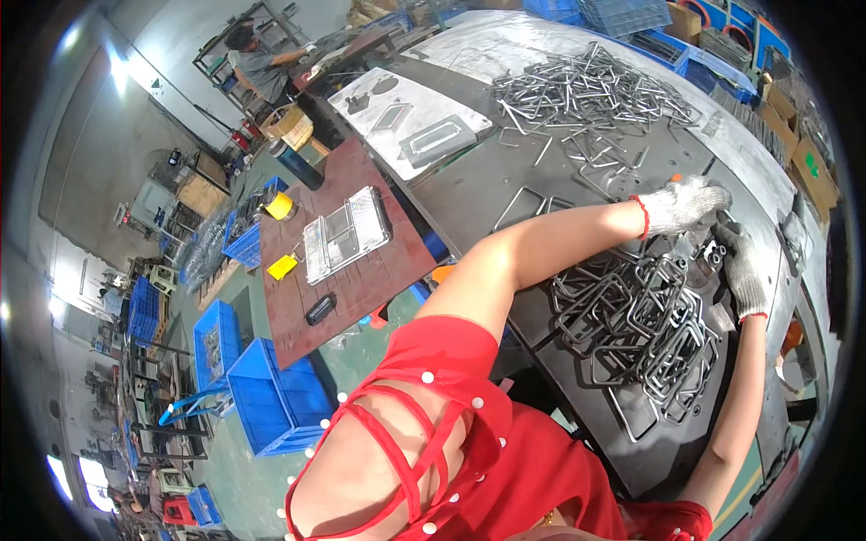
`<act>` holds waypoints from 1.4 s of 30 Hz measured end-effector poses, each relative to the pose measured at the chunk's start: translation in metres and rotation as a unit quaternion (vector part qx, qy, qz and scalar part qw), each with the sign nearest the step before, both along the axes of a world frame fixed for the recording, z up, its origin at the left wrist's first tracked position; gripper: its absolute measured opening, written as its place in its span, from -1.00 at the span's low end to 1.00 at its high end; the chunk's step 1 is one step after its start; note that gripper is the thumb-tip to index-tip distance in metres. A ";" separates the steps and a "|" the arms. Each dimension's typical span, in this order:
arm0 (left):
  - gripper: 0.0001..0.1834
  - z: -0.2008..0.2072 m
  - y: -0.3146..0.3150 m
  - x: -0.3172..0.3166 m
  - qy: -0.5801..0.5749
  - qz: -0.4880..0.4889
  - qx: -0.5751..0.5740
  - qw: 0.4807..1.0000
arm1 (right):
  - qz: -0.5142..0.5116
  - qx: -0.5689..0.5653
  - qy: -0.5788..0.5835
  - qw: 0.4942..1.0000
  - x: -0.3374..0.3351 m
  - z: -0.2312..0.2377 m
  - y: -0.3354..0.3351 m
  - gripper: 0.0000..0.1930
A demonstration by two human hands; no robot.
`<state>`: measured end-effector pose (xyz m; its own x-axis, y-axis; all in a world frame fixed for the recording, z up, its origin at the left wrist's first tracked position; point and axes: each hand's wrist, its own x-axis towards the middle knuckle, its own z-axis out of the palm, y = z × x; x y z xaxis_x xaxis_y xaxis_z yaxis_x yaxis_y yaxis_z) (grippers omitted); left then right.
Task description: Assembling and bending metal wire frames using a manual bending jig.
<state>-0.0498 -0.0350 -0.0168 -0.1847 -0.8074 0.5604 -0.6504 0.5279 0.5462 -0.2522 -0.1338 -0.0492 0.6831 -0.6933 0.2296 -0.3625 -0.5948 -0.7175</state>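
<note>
Bent rod frames [663,347] — smooth, glossy metal. Work gloves [683,207]: rough, matt knit cloth. Table [460,194] — dull metal. Bin [287,424]: smooth plastic.

Head camera: a wide fisheye worn on the person's head, looking steeply down past the red top [541,451].
Left hand [687,206] and right hand [745,270]: seen from above, at middle range, right of the picture's centre.
Red top: closest to the lens, below the hands.
Metal bench [460,203]: around and beneath the hands — its edges bowed.
Green floor [239,491] and pale wall [194,54]: farther off, left of the hands, tilted toward the dark, rounded rim.
</note>
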 end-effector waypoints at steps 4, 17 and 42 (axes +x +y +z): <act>-0.73 -0.003 -0.002 0.001 -0.066 0.019 -0.054 0.996 | -0.016 0.115 -0.033 0.993 0.003 0.003 0.003 -0.78; -0.75 -0.005 -0.003 -0.001 -0.053 0.034 -0.053 0.997 | -0.010 -0.058 0.020 0.998 0.001 0.001 0.003 -0.81; -0.64 0.054 0.070 0.135 0.459 0.093 0.119 0.876 | -0.005 -0.225 0.126 0.966 -0.001 0.016 0.013 -0.64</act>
